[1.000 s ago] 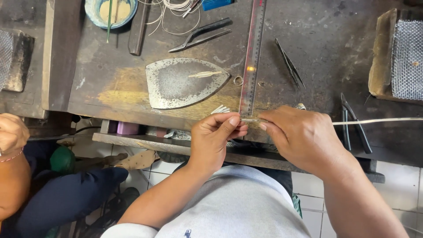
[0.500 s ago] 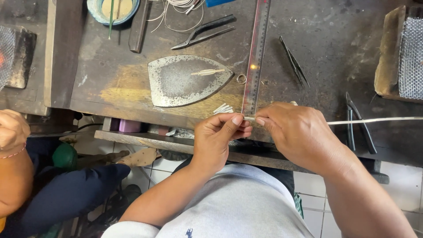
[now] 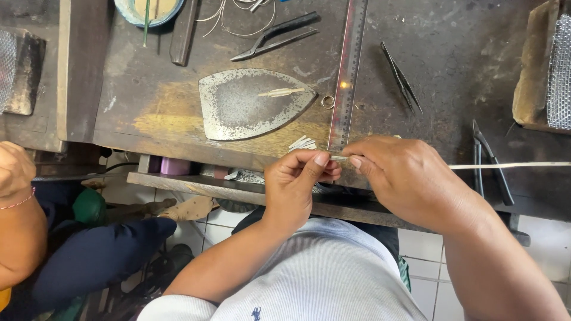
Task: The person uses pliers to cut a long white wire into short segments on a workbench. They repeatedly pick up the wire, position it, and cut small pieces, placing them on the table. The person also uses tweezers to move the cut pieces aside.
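Your left hand [image 3: 297, 181] and right hand [image 3: 404, 175] meet at the near edge of the dark, scarred wooden workbench [image 3: 452, 71]. Fingers of both pinch a thin pale metal strip [image 3: 505, 165] between thumb and forefinger; it runs out right past your right hand, over the bench. Its pinched end sits at the foot of the steel ruler [image 3: 348, 71], which lies lengthwise away from you. Left of the ruler: a flat iron-shaped metal plate [image 3: 250, 104], a small ring [image 3: 328, 101], cut strip pieces [image 3: 302, 142]. Tweezers [image 3: 401, 77] right of the ruler, pliers [image 3: 491, 163] further right, another pair [image 3: 276, 35] up top. White tiled floor [image 3: 425, 252] below. Another person's arm [image 3: 18, 208] at far left.
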